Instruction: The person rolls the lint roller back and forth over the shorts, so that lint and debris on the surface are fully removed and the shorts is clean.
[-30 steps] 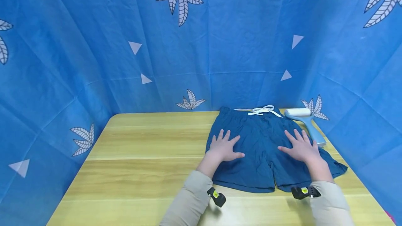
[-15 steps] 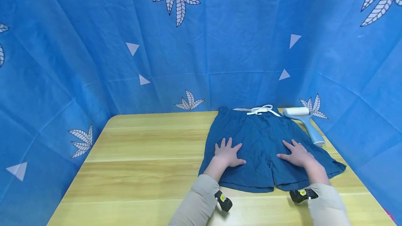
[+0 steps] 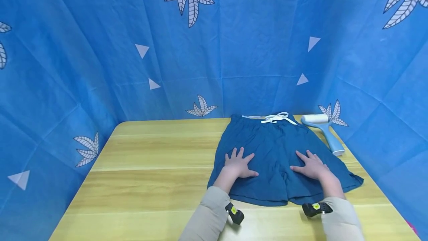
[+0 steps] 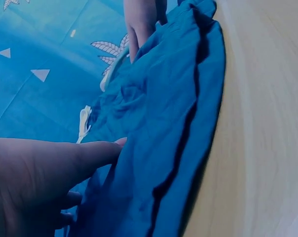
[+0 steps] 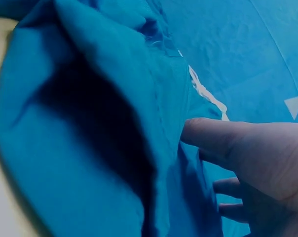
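Dark blue shorts (image 3: pixel 267 151) lie spread out on the right half of the table, waistband at the back, with a white drawstring (image 3: pixel 275 117) tied in a bow. My left hand (image 3: pixel 238 164) rests with spread fingers on the left leg of the shorts. On the other leg lies my right hand (image 3: pixel 312 166), its fingers also spread. In the left wrist view the thumb (image 4: pixel 102 150) touches the cloth. The right wrist view has the right thumb (image 5: pixel 213 132) against the fabric, above a gaping leg opening (image 5: pixel 94 113).
A lint roller (image 3: pixel 326 129) with a light blue handle and white roll lies at the back right, close beside the shorts. The wooden table (image 3: pixel 150 174) stretches to the left. Blue patterned cloth (image 3: pixel 180 55) hangs behind and on both sides.
Both hands have come a little toward the front edge, and the right one has shifted slightly left. The shorts' right hem has moved left a little, and the waistband's left end has too.
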Motion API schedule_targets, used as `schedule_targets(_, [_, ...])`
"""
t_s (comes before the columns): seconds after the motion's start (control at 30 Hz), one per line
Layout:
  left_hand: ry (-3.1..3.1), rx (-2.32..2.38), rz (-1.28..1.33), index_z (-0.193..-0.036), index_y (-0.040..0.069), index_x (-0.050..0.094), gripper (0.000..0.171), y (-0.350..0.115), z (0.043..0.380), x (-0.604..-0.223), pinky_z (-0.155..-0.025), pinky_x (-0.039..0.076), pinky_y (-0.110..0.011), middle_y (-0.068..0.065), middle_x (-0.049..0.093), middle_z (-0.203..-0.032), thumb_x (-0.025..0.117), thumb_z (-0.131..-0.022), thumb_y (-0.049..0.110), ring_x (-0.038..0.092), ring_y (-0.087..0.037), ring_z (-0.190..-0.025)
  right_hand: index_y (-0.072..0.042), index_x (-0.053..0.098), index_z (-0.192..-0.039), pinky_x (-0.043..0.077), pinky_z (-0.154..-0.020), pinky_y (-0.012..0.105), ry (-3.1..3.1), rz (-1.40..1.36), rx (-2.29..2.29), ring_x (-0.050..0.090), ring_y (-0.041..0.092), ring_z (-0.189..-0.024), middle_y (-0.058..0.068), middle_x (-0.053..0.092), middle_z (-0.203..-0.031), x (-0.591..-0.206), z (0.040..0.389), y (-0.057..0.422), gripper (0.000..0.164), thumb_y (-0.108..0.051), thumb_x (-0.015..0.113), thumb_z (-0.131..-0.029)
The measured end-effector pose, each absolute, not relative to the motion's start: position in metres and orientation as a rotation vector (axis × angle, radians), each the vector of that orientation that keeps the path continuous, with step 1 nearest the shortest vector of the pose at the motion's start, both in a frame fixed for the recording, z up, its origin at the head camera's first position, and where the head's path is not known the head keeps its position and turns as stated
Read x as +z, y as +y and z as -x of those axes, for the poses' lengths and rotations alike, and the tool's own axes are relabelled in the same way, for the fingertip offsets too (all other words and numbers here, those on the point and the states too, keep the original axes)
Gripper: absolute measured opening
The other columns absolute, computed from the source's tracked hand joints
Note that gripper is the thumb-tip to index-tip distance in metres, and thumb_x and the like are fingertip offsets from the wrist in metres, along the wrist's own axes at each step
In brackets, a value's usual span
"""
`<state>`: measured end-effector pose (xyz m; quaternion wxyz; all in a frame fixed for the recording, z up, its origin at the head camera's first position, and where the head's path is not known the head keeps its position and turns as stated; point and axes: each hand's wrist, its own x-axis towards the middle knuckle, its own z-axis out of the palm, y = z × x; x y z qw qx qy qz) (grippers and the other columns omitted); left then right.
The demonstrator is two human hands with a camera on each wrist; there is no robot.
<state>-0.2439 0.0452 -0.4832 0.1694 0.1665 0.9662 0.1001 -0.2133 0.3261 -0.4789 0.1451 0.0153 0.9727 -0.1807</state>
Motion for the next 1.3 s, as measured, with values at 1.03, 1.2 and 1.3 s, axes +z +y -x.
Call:
schedule_targets(1.03, [2.661, 0.455, -0.509, -0.153, 0.029, 0.032, 0.083, -0.058, 0.251, -0.485, -0.118, 0.008, -0.068, -0.011, 0.012, -0.165, 0.071, -0.082, 0.053, 0.002, -0.04, -0.152, -0.005, 0.029, -0.152, 0.024, -0.105, 0.078, 2.817, -0.033, -0.424, 0.013, 0.061, -0.14, 0.038, 0.016, -0.154, -0.476, 0.219, 0.225, 0.081, -0.051, 0.058, -0.092])
schedule_targets(1.2, [2.669, 0.468, -0.49, -0.152, 0.03, 0.033, 0.084, -0.074, 0.253, -0.485, -0.118, 0.007, -0.069, -0.011, 0.012, -0.165, 0.072, -0.082, 0.052, 0.002, -0.04, -0.152, -0.006, 0.03, -0.152, 0.026, -0.105, 0.077, 2.828, -0.015, -0.402, 0.015, 0.06, -0.141, 0.036, 0.018, -0.155, -0.476, 0.222, 0.207, 0.079, -0.05, 0.058, -0.093])
schedule_targets(1.3, [2.678, 0.476, -0.478, -0.152, 0.03, 0.034, 0.084, -0.084, 0.253, -0.486, -0.118, 0.007, -0.069, -0.011, 0.012, -0.165, 0.073, -0.081, 0.052, 0.003, -0.041, -0.152, -0.007, 0.031, -0.152, 0.026, -0.106, 0.077, 2.836, -0.006, -0.391, 0.016, 0.059, -0.141, 0.035, 0.019, -0.155, -0.476, 0.223, 0.196, 0.077, -0.049, 0.058, -0.093])
